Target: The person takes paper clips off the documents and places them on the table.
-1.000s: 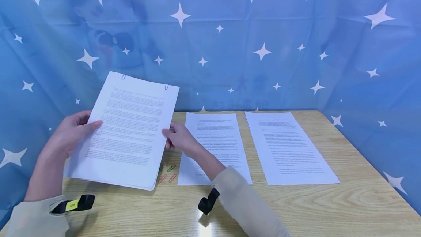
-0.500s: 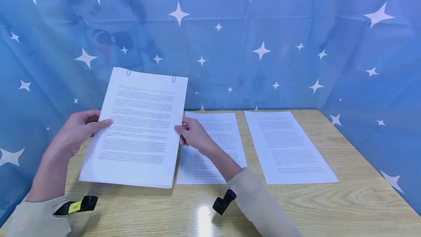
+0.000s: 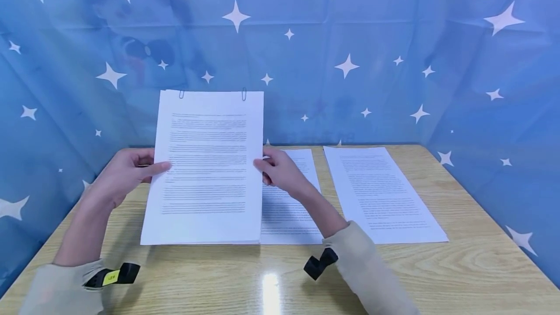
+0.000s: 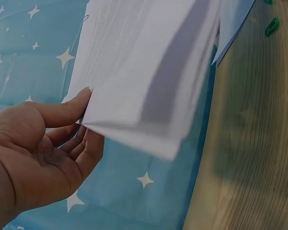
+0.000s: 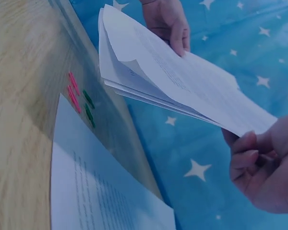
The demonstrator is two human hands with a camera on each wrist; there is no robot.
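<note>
A stack of printed paper (image 3: 207,169) is held up nearly upright over the left part of the table. Two paper clips sit on its top edge, a left clip (image 3: 181,94) and a right clip (image 3: 244,94). My left hand (image 3: 131,171) pinches the stack's left edge, thumb on the front face. On the opposite edge my right hand (image 3: 282,171) grips with the thumb in front and fingers curled behind. In the right wrist view the sheets of the paper stack (image 5: 158,76) fan apart at the lower end.
Another printed stack (image 3: 290,213) lies on the wooden table (image 3: 197,276), partly behind the held one. Further right lies one more stack (image 3: 385,193). Pink clips (image 5: 73,96) and green clips (image 5: 89,109) lie on the table. A blue star-patterned cloth (image 3: 280,52) hangs behind.
Both hands have moved right with the clipped paper stack, which has turned from tilted to nearly straight. It now covers part of the middle stack and hides the loose clips in the head view.
</note>
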